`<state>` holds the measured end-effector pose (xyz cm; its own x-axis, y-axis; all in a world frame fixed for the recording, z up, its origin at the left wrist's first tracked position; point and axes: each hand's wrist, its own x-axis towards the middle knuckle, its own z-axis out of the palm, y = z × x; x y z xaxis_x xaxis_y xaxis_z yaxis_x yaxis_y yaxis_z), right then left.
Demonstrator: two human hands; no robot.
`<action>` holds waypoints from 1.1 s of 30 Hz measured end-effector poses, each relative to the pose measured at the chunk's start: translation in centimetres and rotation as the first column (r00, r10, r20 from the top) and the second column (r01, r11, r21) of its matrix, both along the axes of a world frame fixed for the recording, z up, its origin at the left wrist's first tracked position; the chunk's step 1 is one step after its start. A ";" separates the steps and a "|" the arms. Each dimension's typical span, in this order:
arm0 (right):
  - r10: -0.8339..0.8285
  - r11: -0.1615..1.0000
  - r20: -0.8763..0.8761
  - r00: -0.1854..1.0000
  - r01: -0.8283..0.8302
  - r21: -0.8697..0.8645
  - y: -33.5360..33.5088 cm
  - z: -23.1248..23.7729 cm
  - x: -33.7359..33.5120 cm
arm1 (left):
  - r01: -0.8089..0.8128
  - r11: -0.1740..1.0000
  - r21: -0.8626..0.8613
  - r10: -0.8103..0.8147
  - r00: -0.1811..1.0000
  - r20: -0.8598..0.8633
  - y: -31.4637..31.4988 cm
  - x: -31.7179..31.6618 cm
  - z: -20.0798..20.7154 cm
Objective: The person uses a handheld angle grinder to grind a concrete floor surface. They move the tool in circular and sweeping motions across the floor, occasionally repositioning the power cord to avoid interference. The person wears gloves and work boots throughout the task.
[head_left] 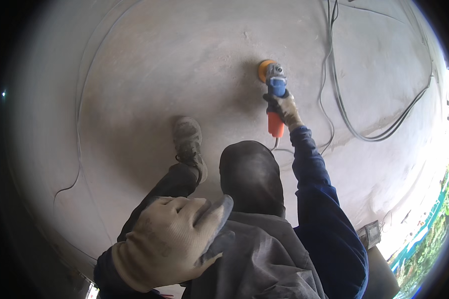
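Observation:
An angle grinder point(276, 88) with a blue and orange-red body and a yellow disc point(266, 71) is held out ahead of me, low over the grey floor. Around its body closes my right hand point(286, 108), in a cream work glove with dark-coated fingers. Whether the disc touches the floor I cannot tell. Much nearer to me, my left hand point(169, 236) is raised in a similar glove. Its fingers are loosely bent, forefinger and thumb apart, and nothing shows between them.
The grinder's cord point(284, 150) runs right from its rear end. Thick grey cables point(340, 102) loop across the floor at the right, and a thin wire point(79, 119) curves along the left. My dusty shoe point(188, 142) stands ahead. A small dark box point(370, 234) lies at the lower right.

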<state>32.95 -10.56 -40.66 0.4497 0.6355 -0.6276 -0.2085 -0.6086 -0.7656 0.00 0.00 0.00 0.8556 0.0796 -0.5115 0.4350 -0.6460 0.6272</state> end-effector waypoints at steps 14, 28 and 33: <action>0.061 0.998 -0.023 0.998 -0.061 -0.022 0.6 0.7 0.3 | 0.049 0.998 0.042 -0.057 0.972 0.229 1.8 2.2 0.5; 0.116 0.988 0.048 0.992 -0.120 0.096 3.1 -0.1 1.2 | 0.021 0.999 -0.026 -0.018 0.994 0.104 1.2 0.8 -0.4; 0.312 0.943 0.219 0.925 -0.330 0.050 4.4 -2.1 -1.1 | 0.003 1.000 -0.027 -0.002 1.000 0.010 1.8 2.0 -0.1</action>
